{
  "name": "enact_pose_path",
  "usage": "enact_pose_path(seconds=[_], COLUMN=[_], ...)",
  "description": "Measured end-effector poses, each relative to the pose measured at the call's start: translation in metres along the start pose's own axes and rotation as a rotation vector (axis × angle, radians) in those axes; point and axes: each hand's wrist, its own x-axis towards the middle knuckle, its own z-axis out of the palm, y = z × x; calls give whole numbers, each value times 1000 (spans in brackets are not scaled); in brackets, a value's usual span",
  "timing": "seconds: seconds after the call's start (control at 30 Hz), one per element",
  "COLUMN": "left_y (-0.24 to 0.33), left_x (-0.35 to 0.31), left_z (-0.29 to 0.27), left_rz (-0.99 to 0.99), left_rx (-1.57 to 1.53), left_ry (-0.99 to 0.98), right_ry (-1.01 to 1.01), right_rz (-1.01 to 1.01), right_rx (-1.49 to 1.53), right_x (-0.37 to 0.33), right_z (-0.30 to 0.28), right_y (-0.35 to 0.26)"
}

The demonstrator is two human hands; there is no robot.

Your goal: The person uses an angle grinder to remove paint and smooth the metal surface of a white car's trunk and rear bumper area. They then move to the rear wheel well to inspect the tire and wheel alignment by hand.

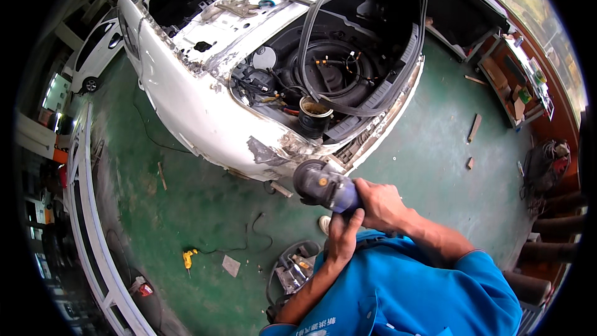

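With both hands I hold an angle grinder [341, 191], blue at its body and dark at its head. My right hand [380, 202] wraps round the body from the right. From below, the fingers of my left hand [343, 231] close on the same tool. The grinder's round disc end [309, 177] points up and left, close to the rear corner of a white car body [186, 112]. At that corner a scraped grey patch [266, 151] shows beside rough bare metal [298, 145]. Whether the disc touches the car, I cannot tell.
The open boot holds a dark bucket [314, 126], loose wiring and a hanging rubber seal [305, 43]. On the green floor lie a yellow drill [188, 260], a cord, a flat square piece [231, 266] and wood scraps [475, 128]. A workbench [522, 81] stands at right.
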Motion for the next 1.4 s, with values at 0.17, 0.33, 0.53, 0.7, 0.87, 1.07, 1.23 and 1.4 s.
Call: enact_pose_path(seconds=[0.17,0.33,0.53,0.7,0.87,1.07,1.23,1.4], left_y=[-19,-27,-12,-39,-57,-74,-84,-93], left_x=[14,32,51,80,104,124,129,121], left_z=[14,58,115,149,178,190,193,194], left_rz=[-39,-82,590,830,835,799,728,656], left_rx=[186,240,953,1187,1222,1313,1333,1363], left_ry=[-185,-279,-595,-720,-781,-893,-892,-809], right_ry=[23,332,723,920,894,840,694,595], right_rz=[285,406,650,678,746,852,1001,1128], right_rx=[150,493,873,1334,1816,2148,2175,2129], right_x=[-21,-35,-42,-54,-70,-78,-81,-74], right_z=[-7,-26,-65,-74,-42,-3,20,23], right_y=[38,84,142,195,260,310,329,329])
